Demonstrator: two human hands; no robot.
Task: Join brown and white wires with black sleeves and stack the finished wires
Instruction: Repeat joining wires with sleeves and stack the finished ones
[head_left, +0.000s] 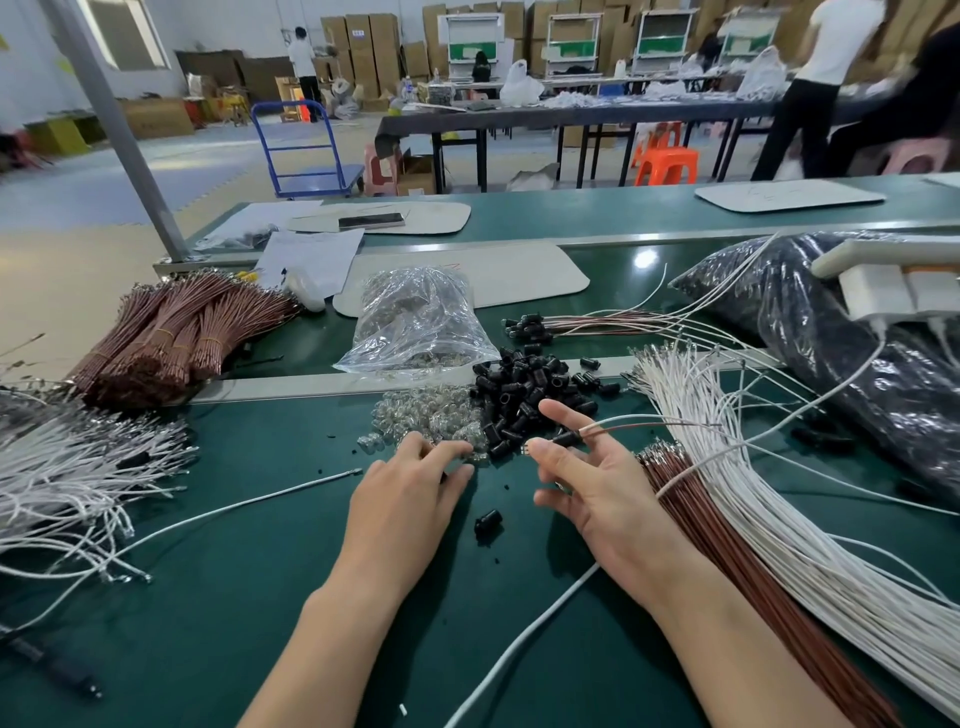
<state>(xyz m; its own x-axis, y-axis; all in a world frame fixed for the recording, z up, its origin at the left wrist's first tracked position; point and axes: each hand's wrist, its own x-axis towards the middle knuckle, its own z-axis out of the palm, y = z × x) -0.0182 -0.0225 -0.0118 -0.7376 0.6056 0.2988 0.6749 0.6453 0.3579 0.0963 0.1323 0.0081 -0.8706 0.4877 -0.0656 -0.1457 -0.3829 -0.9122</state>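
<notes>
forearms reach in from near edge over table (260, 545) | risk: light pinch lets sleeve (566, 439) slide off, wires (649, 425) snag white bundle (779, 499) | right hand (589, 480) palm up, fingers splayed, pinching sleeve beside sleeve pile (530, 389) | left hand (410, 486) palm down on bulbs (431, 415), grasp unclear | finished stack (597, 322) far right

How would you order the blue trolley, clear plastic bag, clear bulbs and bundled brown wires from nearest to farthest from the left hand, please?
1. clear bulbs, at the left hand fingertips.
2. clear plastic bag, beyond the bulbs.
3. bundled brown wires, far left.
4. blue trolley, on the floor behind.
</notes>
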